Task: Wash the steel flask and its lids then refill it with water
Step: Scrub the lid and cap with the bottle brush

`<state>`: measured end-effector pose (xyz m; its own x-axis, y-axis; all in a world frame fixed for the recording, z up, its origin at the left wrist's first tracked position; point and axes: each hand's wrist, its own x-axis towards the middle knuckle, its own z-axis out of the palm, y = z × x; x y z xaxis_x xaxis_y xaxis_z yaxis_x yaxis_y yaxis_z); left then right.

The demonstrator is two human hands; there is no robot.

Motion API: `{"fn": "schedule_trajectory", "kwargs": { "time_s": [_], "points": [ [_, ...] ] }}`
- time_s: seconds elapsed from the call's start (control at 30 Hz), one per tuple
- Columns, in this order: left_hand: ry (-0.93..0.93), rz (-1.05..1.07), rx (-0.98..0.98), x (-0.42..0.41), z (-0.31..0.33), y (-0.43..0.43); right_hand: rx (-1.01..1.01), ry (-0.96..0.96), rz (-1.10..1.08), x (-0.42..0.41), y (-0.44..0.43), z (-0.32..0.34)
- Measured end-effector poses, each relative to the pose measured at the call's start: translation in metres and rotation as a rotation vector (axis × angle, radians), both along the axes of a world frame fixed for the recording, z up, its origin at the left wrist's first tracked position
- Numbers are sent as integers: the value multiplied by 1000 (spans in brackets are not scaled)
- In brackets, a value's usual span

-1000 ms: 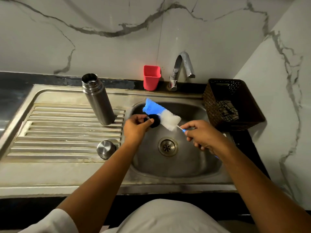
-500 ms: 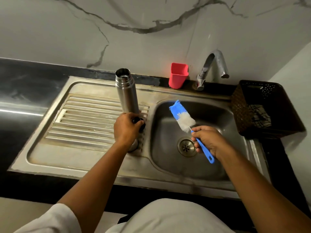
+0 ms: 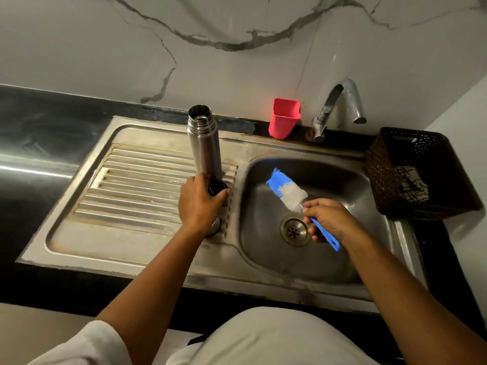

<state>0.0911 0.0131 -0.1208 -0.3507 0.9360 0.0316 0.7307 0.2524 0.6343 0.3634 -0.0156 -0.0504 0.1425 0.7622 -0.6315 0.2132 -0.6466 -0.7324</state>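
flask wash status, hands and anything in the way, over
Left hand grips black lid beside the flask, upright and open on the drainboard. Right hand holds brush over the sink. Steel lid half hidden under left wrist.

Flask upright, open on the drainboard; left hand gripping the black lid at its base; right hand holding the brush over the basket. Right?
Not quite. The head view shows the right hand holding the brush over the sink basin, not the basket. The flask and left hand gripping the black lid are as stated.
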Motion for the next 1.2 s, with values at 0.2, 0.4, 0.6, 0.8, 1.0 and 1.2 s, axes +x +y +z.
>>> {"fn": "schedule_trajectory", "kwargs": {
  "time_s": [0.2, 0.4, 0.6, 0.8, 1.0, 1.2],
  "points": [
    [-19, 25, -151, -9, -15, -31, -8, -8, 38, 5, 6, -4],
    [16, -7, -254, -9, -17, -53, -39, -3, 102, 11, 7, -8],
    [-164, 28, -99, 28, 7, -53, 12, 13, 159, 33, 1, -2],
    [-956, 13, -161, 97, 34, -24, 227, -7, 244, 82, -13, 7],
    [-1297, 214, -309, 135, 25, 9, 406, -286, 262, 147, -38, 7],
    [-1293, 320, -420, 155, 10, 29, 473, -440, 453, 180, -56, 12]
  ]
}}
